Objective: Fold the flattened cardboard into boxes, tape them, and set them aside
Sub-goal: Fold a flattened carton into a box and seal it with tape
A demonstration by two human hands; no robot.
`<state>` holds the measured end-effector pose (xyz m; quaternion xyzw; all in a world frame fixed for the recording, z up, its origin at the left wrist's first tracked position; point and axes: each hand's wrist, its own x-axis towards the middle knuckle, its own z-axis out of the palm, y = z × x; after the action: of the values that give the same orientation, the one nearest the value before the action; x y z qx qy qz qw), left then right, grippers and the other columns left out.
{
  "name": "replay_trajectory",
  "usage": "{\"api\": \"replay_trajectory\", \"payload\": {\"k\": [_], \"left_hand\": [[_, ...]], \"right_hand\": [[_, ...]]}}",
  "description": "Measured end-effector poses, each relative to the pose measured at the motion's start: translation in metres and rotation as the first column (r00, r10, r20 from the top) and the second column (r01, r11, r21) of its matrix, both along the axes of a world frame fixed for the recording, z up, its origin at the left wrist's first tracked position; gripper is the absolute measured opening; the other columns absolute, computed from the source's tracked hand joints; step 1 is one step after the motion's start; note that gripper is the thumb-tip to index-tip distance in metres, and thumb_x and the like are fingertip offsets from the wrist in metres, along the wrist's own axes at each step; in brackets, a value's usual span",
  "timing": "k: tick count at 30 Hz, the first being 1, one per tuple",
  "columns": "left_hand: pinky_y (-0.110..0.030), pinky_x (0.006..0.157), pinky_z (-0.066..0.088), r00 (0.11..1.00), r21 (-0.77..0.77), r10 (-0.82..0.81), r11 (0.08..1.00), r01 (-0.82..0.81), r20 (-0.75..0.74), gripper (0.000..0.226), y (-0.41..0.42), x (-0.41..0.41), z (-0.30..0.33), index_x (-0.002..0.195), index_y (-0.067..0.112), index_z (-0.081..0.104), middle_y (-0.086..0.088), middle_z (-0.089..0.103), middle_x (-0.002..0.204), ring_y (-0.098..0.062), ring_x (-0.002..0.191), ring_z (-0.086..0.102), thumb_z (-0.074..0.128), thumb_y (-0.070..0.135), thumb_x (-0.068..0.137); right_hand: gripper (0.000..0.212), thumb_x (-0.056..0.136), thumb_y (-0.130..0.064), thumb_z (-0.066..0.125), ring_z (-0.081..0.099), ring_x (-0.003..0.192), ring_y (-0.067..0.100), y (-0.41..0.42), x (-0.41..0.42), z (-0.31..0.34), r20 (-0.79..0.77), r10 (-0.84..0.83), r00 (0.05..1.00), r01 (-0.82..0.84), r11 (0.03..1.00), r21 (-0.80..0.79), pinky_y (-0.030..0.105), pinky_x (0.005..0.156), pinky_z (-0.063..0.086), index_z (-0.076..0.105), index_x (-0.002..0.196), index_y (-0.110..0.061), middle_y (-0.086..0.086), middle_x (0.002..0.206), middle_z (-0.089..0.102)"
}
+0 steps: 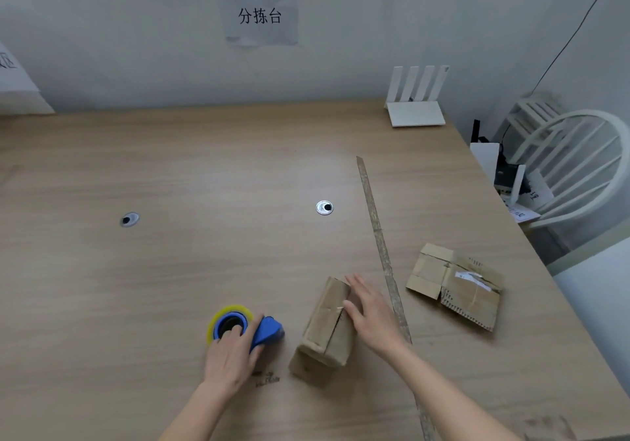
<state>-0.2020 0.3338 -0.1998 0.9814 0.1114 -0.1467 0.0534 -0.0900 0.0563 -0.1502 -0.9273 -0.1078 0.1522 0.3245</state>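
A small folded cardboard box (327,328) stands on the wooden table (204,174) near the front, its top flaps closed along a seam. My right hand (370,311) lies flat on the box's right side, fingers straight, pressing the flaps. To the left, my left hand (231,355) grips a blue tape dispenser (267,333) carrying a yellow-rimmed tape roll (230,321), resting on the table. A flattened cardboard piece (456,285) with a torn label lies to the right.
A long thin cardboard strip (381,246) runs from mid-table toward the front edge, just right of my right arm. Two metal cable grommets (324,207) sit in the table. A white router (416,113) stands at the back right. A white chair (576,164) is beyond the right edge.
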Motion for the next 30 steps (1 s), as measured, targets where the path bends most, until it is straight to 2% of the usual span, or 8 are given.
{"api": "replay_trajectory", "payload": {"k": [2, 5, 10, 15, 20, 23, 27, 30], "left_hand": [[-0.028, 0.066, 0.04, 1.0, 0.004, 0.004, 1.0, -0.004, -0.015, 0.065, 0.001, 0.0, 0.0, 0.158, 0.043, 0.004, 0.006, 0.048, 0.101, -0.014, 0.085, 0.057, 0.036, 0.055, 0.103], [-0.028, 0.067, 0.039, 1.0, -0.009, 0.014, 1.0, -0.015, -0.024, 0.064, 0.0, 0.001, 0.002, 0.158, 0.042, 0.008, 0.006, 0.049, 0.1, -0.014, 0.086, 0.058, 0.038, 0.053, 0.103], [-0.03, 0.07, 0.038, 0.999, -0.103, 0.017, 0.994, -0.021, -0.035, 0.059, 0.004, 0.0, 0.007, 0.158, 0.04, 0.014, 0.005, 0.052, 0.104, -0.017, 0.093, 0.058, 0.039, 0.046, 0.104], [-0.031, 0.08, 0.041, 0.999, -0.207, -0.018, 0.978, 0.011, -0.036, 0.057, 0.01, -0.009, 0.017, 0.155, 0.041, 0.022, 0.005, 0.052, 0.111, -0.02, 0.104, 0.058, 0.041, 0.046, 0.102], [-0.03, 0.088, 0.042, 0.997, -0.393, -0.053, 0.917, 0.073, 0.061, 0.052, 0.013, -0.017, 0.043, 0.148, 0.043, 0.033, 0.012, 0.054, 0.12, -0.013, 0.108, 0.054, 0.045, 0.047, 0.097], [-0.029, 0.084, 0.044, 0.987, -0.403, -0.038, 0.91, 0.098, 0.155, 0.05, 0.017, -0.016, 0.066, 0.138, 0.045, 0.04, 0.016, 0.055, 0.118, -0.009, 0.1, 0.053, 0.048, 0.057, 0.091], [-0.026, 0.082, 0.042, 0.961, -0.414, -0.04, 0.897, 0.155, 0.274, 0.056, 0.015, -0.009, 0.097, 0.132, 0.046, 0.045, 0.019, 0.057, 0.117, -0.008, 0.096, 0.053, 0.047, 0.074, 0.084], [-0.017, 0.078, 0.037, 0.935, -0.36, -0.068, 0.911, 0.2, 0.347, 0.061, 0.016, -0.009, 0.113, 0.133, 0.044, 0.047, 0.018, 0.057, 0.118, -0.004, 0.093, 0.049, 0.041, 0.079, 0.082]], "right_hand": [[0.069, 0.098, -0.055, 0.051, 0.013, 0.155, 0.014, 0.006, -0.012, -0.004, 0.08, 0.039, 0.996, -0.028, 0.991, -0.132, 0.035, 0.126, 0.016, 0.027, 0.158, -0.032, -0.006, 0.168, 0.015], [0.103, 0.078, -0.086, 0.043, -0.008, 0.154, 0.012, 0.011, -0.05, -0.017, 0.03, 0.112, 0.993, -0.098, 0.949, -0.298, 0.04, 0.126, 0.002, 0.0, 0.16, -0.04, -0.009, 0.166, -0.021], [0.108, 0.082, -0.078, 0.054, -0.01, 0.154, 0.013, 0.008, -0.047, -0.023, -0.148, 0.214, 0.965, -0.245, 0.939, -0.242, 0.045, 0.125, 0.003, -0.017, 0.156, -0.045, -0.016, 0.157, -0.041], [0.09, 0.097, -0.042, 0.06, -0.008, 0.156, 0.015, 0.007, -0.023, -0.004, -0.138, 0.366, 0.92, -0.391, 0.875, -0.287, 0.038, 0.126, 0.002, -0.004, 0.16, -0.038, -0.008, 0.166, -0.021], [0.084, 0.094, -0.039, 0.056, 0.0, 0.156, 0.011, 0.013, -0.031, 0.014, -0.068, 0.332, 0.941, -0.339, 0.918, -0.205, 0.036, 0.126, 0.004, 0.006, 0.161, -0.036, -0.011, 0.169, -0.007], [0.063, 0.099, -0.037, 0.053, 0.019, 0.152, 0.007, 0.034, -0.039, 0.035, -0.007, 0.251, 0.968, -0.251, 0.968, 0.007, 0.028, 0.125, 0.016, 0.03, 0.157, -0.032, -0.014, 0.165, 0.021], [0.044, 0.105, -0.026, 0.049, 0.039, 0.14, 0.005, 0.076, -0.049, 0.064, -0.272, 0.23, 0.934, -0.117, 0.919, 0.376, 0.019, 0.113, 0.031, 0.045, 0.149, -0.025, -0.009, 0.151, 0.045], [0.035, 0.107, -0.018, 0.047, 0.054, 0.124, 0.01, 0.094, -0.051, 0.078, -0.364, 0.192, 0.911, 0.019, 0.864, 0.502, 0.017, 0.099, 0.047, 0.052, 0.141, -0.017, 0.0, 0.135, 0.058]]}}
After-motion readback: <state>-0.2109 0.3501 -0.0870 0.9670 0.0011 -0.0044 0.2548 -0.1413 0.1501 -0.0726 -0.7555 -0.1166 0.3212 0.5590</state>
